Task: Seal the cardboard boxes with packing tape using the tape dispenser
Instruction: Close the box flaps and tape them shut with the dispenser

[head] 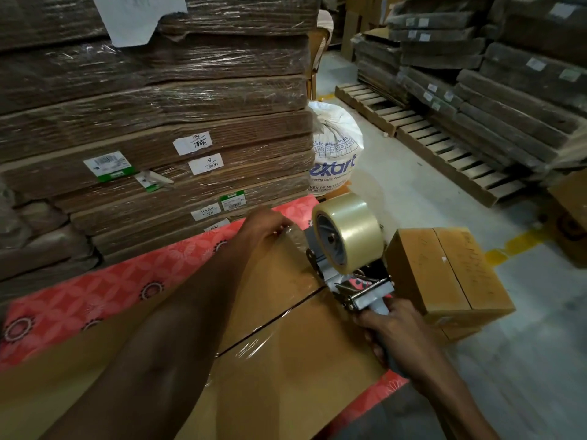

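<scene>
Grip first: my right hand (394, 331) is clenched round the handle of the tape dispenser (362, 292), whose metal front edge sits at the right end of the centre seam (273, 315) on the cardboard box (295, 369) in front of me. The roll of clear packing tape (352, 230) stands up above the dispenser's frame. My left hand (263, 227) reaches across to the far edge of the same box, fingers bent over that edge and holding it down; a shiny strip of tape (254, 344) lies over the seam between my two hands. The box rests on a surface covered with a red patterned cloth (111, 287). Just beside the dispenser, to the right, a smaller cardboard box (444, 271) sits lower down with its flaps closed. Behind the cloth rises a tall stack of flattened cartons (158, 122) wrapped in film, with paper labels stuck on. A white printed sack (333, 147) stands on the grey floor (413, 192) next to that stack, and wooden pallets (428, 131) bearing more bundled cartons line the right side.
</scene>
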Demonstrator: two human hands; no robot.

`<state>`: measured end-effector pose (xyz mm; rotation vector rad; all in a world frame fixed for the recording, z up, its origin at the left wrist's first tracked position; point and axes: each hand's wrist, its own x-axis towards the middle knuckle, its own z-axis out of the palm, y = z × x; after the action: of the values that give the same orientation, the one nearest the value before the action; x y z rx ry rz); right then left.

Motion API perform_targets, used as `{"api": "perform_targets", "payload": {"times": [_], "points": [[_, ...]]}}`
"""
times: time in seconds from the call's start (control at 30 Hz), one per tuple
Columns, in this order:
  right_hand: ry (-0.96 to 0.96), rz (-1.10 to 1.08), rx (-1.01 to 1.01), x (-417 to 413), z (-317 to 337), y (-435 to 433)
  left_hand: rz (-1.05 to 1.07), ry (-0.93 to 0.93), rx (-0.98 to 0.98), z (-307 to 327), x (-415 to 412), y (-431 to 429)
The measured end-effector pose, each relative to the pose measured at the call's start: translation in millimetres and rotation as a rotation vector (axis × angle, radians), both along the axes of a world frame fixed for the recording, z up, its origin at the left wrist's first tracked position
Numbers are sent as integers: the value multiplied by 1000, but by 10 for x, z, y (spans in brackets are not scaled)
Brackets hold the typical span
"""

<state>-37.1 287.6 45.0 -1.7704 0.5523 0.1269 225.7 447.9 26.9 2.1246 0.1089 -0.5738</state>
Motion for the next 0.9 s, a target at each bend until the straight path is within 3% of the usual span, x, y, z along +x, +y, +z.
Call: {"api": "perform_targets", "payload": {"times": [0.1,0.2,0.3,0.4,0.6,0.77,0.9], "points": [[15,10,-78,4,18,33,-36,-28,61,12,-33,28],[54,0,-85,15,33,52,-88,-391,304,-7,-150,0],[93,-7,-60,35,62,62,-224,-585,197,-20,-309,-107],[105,-8,-64,63,99,62,-508,-554,435,-108,-417,-178],[66,28,-127,268,201,103,-574,-450,670,-129,-213,-186],[79,84,-138,210,207,-34,-485,-519,624,-191,-212,-199],[116,80,-168,-222,164,-176,-575,-576,679,-188,-257,-181]]}}
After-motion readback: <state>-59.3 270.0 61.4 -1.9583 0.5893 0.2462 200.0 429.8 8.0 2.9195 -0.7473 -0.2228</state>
